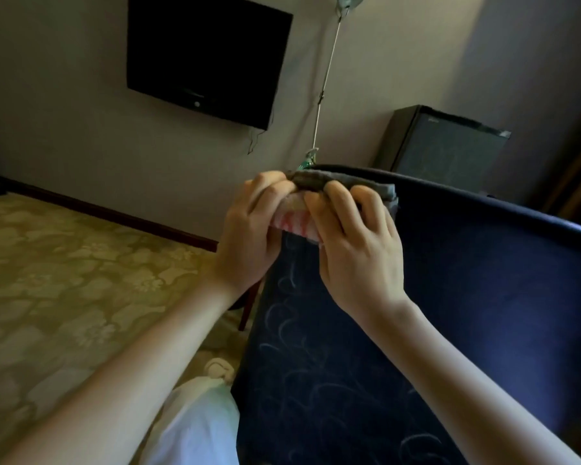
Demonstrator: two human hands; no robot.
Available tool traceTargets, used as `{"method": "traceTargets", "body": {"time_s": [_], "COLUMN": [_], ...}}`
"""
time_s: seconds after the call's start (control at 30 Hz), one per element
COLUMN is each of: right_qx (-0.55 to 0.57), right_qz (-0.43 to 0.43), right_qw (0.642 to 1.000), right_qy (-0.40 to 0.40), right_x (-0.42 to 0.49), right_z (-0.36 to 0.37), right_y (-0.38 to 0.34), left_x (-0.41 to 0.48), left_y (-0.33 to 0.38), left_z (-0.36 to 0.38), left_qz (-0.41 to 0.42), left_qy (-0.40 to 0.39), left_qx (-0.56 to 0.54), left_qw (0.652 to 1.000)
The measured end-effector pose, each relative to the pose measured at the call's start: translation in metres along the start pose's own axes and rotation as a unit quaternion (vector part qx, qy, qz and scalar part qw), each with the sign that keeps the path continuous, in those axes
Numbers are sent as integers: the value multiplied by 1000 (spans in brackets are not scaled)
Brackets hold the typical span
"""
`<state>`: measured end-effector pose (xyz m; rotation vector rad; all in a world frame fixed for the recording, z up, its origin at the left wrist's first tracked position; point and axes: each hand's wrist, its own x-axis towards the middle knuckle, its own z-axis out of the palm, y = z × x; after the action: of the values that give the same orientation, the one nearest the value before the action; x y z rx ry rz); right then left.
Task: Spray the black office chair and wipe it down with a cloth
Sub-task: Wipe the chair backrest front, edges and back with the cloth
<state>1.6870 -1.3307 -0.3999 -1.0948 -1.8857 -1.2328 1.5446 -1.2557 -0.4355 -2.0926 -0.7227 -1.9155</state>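
While both hands grip the cloth (pixel 332 181) bunched over the chair's top edge, the left hand (pixel 249 236) sits on the cloth's left end, fingers curled over it, knuckles up. The right hand (pixel 359 253) is just beside it, fingers curled down onto the cloth's middle and right part; cannot tell if the two hands touch. Neither hand is spread, and both hold only the cloth.

The cloth is grey on top under the fingertips. A pink-and-white striped part shows lower down, in the gap between the two hands. Its right corner pokes out past the right hand's outer finger.

The chair (pixel 450 297) is dark, looks navy in this light, with a pale swirl pattern. Its back runs from under both hands down toward the person and off to the right of the right hand.

A wall TV (pixel 208 58) hangs up and left of the left hand. A thin metal rod (pixel 327 75) rises just past the left fingertips, with a small green bit at its lower end, unclear what. A small dark fridge (pixel 443 146) stands beyond the right hand, up and to the right. Patterned carpet (pixel 64 263) lies left of the left forearm. A white plastic bag (pixel 198 424) lies under that forearm, against the chair's side.
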Motion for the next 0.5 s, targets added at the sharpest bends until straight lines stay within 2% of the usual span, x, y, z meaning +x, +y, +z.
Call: {"method": "traceTargets", "body": {"time_s": [0.17,0.33,0.5], "right_qx": [17,37,44], "right_qz": [4,2,7], "right_qw": [997,990,973], "right_qy": [-79,-134,-227], "right_x": [-72,-144,-226], "right_z": [37,62,82], "right_y": [-9,-26,-44], "left_x": [-81,-152,-225], "left_y": [-14,-13,-6], "left_z": [28,43,49], "left_qz": [-79,-117,-143], "left_qy": [-36,-28,-137], "left_qx": [-61,-51,-31], "left_qw": [994,991,980]}}
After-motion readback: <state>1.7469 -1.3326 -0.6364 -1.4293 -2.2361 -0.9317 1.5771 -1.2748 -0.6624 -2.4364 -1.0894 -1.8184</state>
